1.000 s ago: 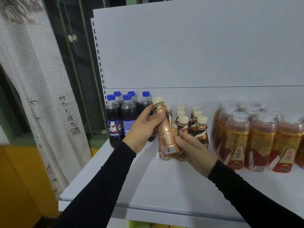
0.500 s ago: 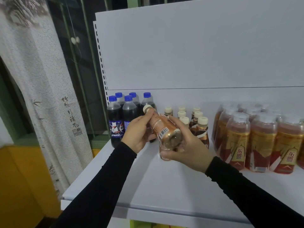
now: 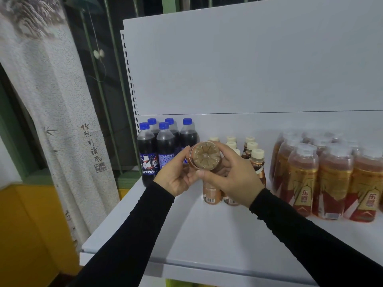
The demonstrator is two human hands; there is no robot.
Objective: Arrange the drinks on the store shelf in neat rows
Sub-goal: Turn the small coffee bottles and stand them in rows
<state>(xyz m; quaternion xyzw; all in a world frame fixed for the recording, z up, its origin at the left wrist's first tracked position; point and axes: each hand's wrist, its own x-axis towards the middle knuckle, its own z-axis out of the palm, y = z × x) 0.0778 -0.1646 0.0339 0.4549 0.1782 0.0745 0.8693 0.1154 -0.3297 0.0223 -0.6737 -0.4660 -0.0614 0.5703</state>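
Observation:
I hold a small brown coffee bottle (image 3: 204, 155) tipped flat above the white shelf (image 3: 207, 235), its round base facing me. My left hand (image 3: 176, 177) grips its left side and my right hand (image 3: 232, 177) curls round its right side and underside. Behind my hands stand several more coffee bottles (image 3: 257, 160) with cream caps. Several blue-capped Pepsi bottles (image 3: 148, 156) stand at the shelf's left end. Several amber drink bottles (image 3: 304, 179) with gold and red labels fill the right side.
The shelf's white back panel (image 3: 248, 69) rises behind the drinks, with a slotted upright (image 3: 129, 75) at its left edge. A pale patterned curtain (image 3: 51, 110) hangs to the left, beyond the shelf's end. The shelf's front lip (image 3: 186, 270) is close to me.
The coffee bottle has been tipped from upright to lying level, base now toward me. My right hand moved up round its base; both hands stayed on it.

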